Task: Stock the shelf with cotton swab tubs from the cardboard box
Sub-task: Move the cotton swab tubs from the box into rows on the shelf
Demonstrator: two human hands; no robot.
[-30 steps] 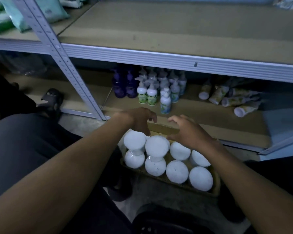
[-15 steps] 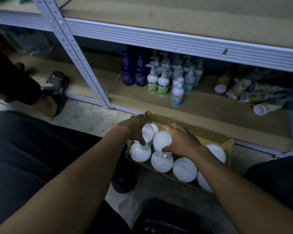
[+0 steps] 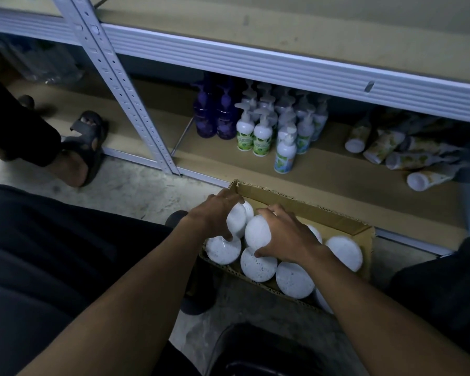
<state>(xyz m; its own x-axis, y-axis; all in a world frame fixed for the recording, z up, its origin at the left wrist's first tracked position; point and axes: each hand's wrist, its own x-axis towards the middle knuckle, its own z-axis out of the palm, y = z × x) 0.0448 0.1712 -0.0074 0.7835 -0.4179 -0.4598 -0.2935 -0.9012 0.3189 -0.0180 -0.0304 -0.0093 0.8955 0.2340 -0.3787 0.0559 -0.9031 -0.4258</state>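
An open cardboard box (image 3: 337,221) sits on the floor in front of the shelf, holding several round white-lidded cotton swab tubs (image 3: 295,279). My left hand (image 3: 215,213) is wrapped around one tilted tub (image 3: 236,219) at the box's far left. Right beside it, my right hand (image 3: 285,234) grips a second tilted tub (image 3: 257,231). Both tubs stand a little higher than the rest. The bottom shelf board (image 3: 323,172) lies just beyond the box.
Purple and white pump bottles (image 3: 258,131) stand on the bottom shelf, and tubes (image 3: 385,147) lie on their sides to the right. A perforated metal upright (image 3: 120,85) rises at the left. Another person's sandalled foot (image 3: 79,153) rests on the floor at left.
Both hands went from hovering over the box to closing on two tubs and tilting them up. The view has dropped lower toward the box.
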